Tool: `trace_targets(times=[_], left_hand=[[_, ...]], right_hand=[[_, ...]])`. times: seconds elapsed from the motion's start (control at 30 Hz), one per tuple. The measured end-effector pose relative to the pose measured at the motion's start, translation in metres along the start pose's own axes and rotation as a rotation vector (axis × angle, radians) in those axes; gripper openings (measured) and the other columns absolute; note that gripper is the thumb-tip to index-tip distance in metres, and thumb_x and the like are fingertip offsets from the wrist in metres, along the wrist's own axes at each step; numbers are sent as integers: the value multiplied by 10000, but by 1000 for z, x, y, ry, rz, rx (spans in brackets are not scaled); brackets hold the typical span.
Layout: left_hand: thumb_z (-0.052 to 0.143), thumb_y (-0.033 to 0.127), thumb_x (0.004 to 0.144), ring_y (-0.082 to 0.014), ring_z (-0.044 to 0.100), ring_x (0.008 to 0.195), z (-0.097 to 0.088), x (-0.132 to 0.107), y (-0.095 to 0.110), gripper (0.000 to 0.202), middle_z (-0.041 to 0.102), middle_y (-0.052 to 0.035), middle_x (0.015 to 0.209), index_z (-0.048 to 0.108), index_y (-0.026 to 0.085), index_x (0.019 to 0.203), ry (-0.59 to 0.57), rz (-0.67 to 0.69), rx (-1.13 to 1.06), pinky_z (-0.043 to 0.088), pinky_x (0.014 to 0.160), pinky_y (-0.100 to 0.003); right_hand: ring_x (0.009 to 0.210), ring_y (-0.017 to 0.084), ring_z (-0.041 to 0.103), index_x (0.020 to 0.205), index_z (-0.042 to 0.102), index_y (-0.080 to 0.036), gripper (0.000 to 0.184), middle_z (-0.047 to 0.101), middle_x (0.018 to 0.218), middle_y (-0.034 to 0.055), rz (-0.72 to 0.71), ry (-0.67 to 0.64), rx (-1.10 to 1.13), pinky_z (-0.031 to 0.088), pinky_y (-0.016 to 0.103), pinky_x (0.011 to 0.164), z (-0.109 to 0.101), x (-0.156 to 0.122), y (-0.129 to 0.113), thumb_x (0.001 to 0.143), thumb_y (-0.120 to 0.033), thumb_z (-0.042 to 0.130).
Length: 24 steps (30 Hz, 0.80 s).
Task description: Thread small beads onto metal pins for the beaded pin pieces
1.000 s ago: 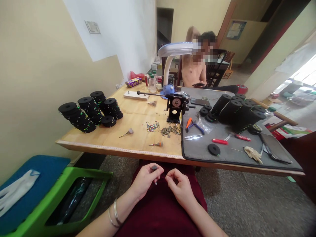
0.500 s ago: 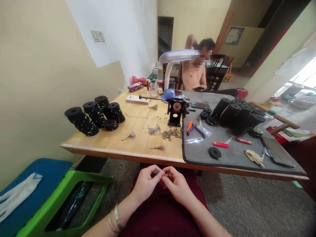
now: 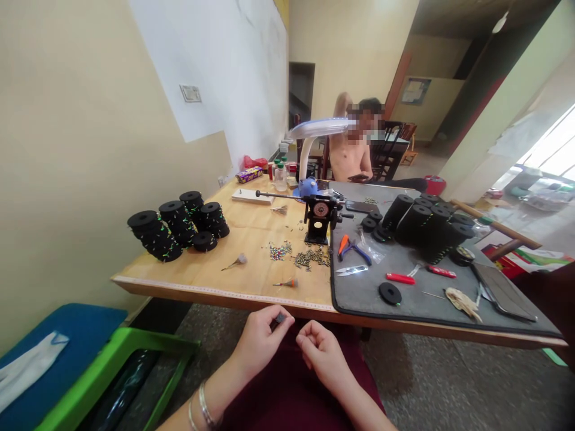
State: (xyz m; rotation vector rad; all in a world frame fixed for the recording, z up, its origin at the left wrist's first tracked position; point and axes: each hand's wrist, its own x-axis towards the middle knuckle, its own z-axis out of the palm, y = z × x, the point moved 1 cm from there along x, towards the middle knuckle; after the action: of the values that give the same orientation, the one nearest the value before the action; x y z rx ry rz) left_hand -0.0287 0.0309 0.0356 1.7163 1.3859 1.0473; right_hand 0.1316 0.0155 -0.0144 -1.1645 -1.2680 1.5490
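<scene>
Both my hands are held over my lap, just below the front edge of the wooden table (image 3: 215,272). My left hand (image 3: 259,340) pinches a small dark grey piece (image 3: 280,317) between thumb and fingertips. My right hand (image 3: 321,351) is beside it, a little apart, with its fingers curled into a pinch; what they hold is too small to make out. On the table ahead lie a heap of small metal parts (image 3: 309,256), coloured beads (image 3: 279,250) and a black hand-crank winder (image 3: 320,216).
Stacks of black spools (image 3: 177,230) stand at the left, black rolls (image 3: 424,221) on a grey mat (image 3: 404,290) with pliers, snips and red tools at the right. A desk lamp (image 3: 314,134) and a seated person (image 3: 354,149) are at the far end. A green stool (image 3: 112,377) is at my left.
My hands touched at the fingertips half a second ago and have drawn slightly apart. The view has tilted upward, so the table sits lower in the picture.
</scene>
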Motion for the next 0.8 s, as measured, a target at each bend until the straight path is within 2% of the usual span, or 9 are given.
trace_targets(times=[0.13,0.23,0.33,0.43,0.5,0.57,0.63,0.7,0.8], left_hand=[[549,330,810,-181,580,604,-32,32,-14,196,667,-23,648,671,204,721,152,75,276,393,604,-255],[492,295,839,-219,611,728,-50,58,-24,204,690,-60,770,661,198,779,111,85,564,408,664,-291],[502,243,822,-241,622,787,-54,76,-29,173,700,-87,863,666,192,838,53,57,719,424,691,-316],[570,218,773,-265,620,845,-52,85,-27,176,704,-106,928,665,187,918,41,61,749,430,724,-335],[599,223,756,-290,595,929,-50,88,-21,235,693,-119,989,652,184,982,58,73,766,417,785,-363],[601,240,765,-306,560,998,-45,90,-11,249,675,-126,1034,642,178,1002,100,104,772,390,845,-397],[572,255,798,-289,553,1003,-36,93,1,200,673,-117,1021,643,173,965,113,150,746,379,870,-400],[529,248,833,-242,575,958,-20,97,13,161,683,-90,960,643,175,921,25,174,697,398,852,-356],[546,238,823,-202,609,865,9,109,24,121,701,-49,854,660,199,810,-91,171,708,427,792,-304]], right_hand=[[337,38,242,672,438,-200,349,320,400,-131,34,120,101,161,179,378,-6,-1,0,735,-484,631],[330,27,212,687,445,-193,366,302,392,-140,32,177,166,121,175,377,-10,-2,1,727,-496,646],[322,20,191,695,458,-185,389,300,368,-144,20,186,203,96,171,368,-12,-2,4,717,-515,662],[305,21,192,726,459,-189,402,336,346,-139,50,181,233,105,155,339,-13,-3,5,717,-538,659],[294,26,229,751,455,-195,404,446,377,-105,74,175,243,126,143,312,-13,-5,4,727,-552,643],[305,28,306,751,459,-193,404,589,506,-42,68,170,257,173,134,296,-13,-6,2,727,-549,648],[363,41,414,738,486,-180,394,670,689,22,43,174,277,247,133,305,-13,-6,1,708,-520,683],[445,68,498,721,524,-167,377,682,782,52,27,187,292,309,139,332,-13,-6,0,687,-489,716],[498,88,522,702,575,-156,344,666,746,45,8,212,299,347,149,369,-14,-7,-1,679,-459,736]])
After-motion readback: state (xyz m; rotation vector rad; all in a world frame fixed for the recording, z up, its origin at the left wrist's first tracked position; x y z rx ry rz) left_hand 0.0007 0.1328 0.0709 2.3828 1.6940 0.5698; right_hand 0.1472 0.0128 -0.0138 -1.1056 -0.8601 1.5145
